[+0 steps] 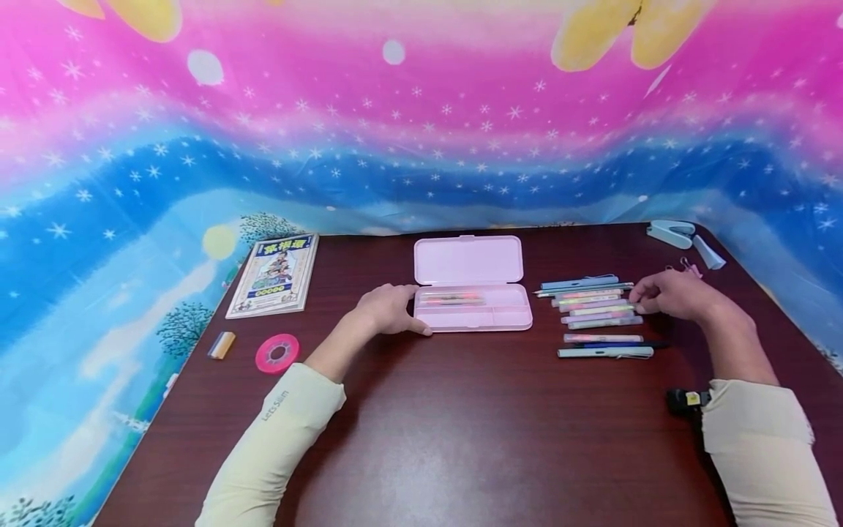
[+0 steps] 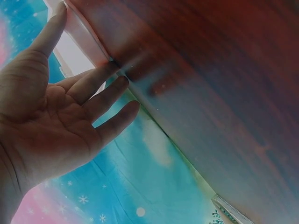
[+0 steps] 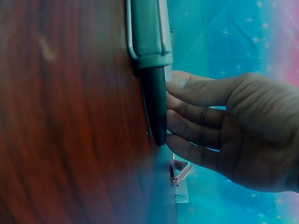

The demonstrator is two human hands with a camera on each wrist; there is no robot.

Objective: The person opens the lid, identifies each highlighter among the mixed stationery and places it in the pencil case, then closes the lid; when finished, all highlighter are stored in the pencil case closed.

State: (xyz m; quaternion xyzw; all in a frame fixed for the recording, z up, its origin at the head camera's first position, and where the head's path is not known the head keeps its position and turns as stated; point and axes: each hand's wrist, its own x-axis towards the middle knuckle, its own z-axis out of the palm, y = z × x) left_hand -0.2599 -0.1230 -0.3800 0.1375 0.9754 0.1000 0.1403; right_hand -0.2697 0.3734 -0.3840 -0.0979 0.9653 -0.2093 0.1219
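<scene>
A pink pencil case (image 1: 512, 328) lies with its lid folded back, and several slim pens (image 1: 451, 299) sit in its long rear compartment. Against the case's left end rests my left hand (image 1: 388, 311), thumb at the front corner, fingers fairly straight in the left wrist view. My right hand (image 1: 678, 295) is at the right ends of a row of pastel pens (image 1: 596, 309), thumb and forefinger close together by the ends. I cannot tell whether they pinch a pen. In the right wrist view, a green pen (image 3: 152, 32) and a dark pen tip (image 3: 156, 107) partly cover the fingertips.
A magazine (image 1: 271, 278), a small eraser (image 1: 222, 345) and a pink tape roll (image 1: 277, 353) lie at left. Nearer me than the pen row are a pale clip pen (image 1: 602, 353) and others. A light-blue stapler (image 1: 672, 234) and pink binder clips (image 1: 690, 268) stand at back right.
</scene>
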